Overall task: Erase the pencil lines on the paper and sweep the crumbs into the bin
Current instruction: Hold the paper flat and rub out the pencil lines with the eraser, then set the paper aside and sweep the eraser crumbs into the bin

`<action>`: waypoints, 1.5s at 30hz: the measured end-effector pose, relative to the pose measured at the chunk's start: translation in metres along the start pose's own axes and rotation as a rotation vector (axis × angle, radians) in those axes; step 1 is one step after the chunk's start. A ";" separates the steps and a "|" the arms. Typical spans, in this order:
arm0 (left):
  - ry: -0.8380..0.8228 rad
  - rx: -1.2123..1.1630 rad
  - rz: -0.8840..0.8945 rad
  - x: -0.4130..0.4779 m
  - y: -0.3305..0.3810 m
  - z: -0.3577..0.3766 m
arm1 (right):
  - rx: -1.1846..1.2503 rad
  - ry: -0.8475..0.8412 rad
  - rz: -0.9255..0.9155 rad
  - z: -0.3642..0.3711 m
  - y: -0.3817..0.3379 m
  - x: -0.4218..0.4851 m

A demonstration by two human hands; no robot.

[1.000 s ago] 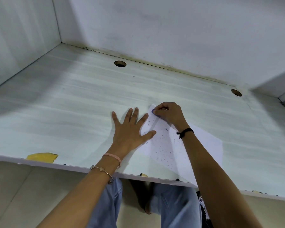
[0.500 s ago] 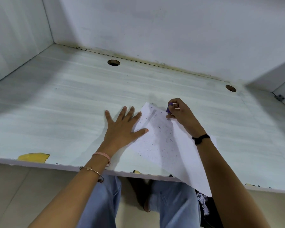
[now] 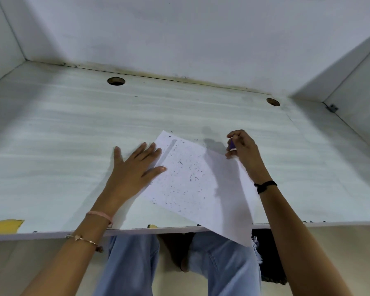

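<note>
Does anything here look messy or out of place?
The paper lies askew, one corner hanging over the front edge of the desk, and dark crumbs speckle it. A yellow scrap sits at the near-left edge.

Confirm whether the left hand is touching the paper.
Touching. Head view: the left hand lies flat, its thumb and fingertips overlapping the left edge of the paper with no gap.

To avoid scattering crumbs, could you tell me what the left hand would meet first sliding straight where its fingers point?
The left hand lies on the edge of the paper, so the far corner comes first; beyond, probably bare desk up to the wall.
</note>
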State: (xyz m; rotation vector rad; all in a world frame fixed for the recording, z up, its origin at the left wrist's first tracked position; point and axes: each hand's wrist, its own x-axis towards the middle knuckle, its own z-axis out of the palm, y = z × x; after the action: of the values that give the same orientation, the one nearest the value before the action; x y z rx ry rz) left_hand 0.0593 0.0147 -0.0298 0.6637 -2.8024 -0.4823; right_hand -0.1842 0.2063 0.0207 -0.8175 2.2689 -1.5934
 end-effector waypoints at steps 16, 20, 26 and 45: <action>0.018 -0.091 -0.048 0.004 -0.003 0.002 | -0.357 0.321 -0.025 -0.010 0.028 0.076; 0.021 -0.115 -0.059 0.004 -0.002 0.001 | -0.468 0.365 -0.037 -0.009 0.041 0.074; 0.070 -0.111 -0.054 0.005 -0.005 0.005 | -0.090 0.386 0.094 -0.018 0.041 0.045; 0.043 0.079 -0.141 0.002 0.018 0.009 | 0.042 0.071 0.315 -0.022 0.010 -0.066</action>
State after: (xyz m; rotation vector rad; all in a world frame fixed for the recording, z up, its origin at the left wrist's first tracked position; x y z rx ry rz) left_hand 0.0482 0.0311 -0.0310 0.8813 -2.7582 -0.3790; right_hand -0.1443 0.2640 0.0124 -0.3742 2.2665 -1.5372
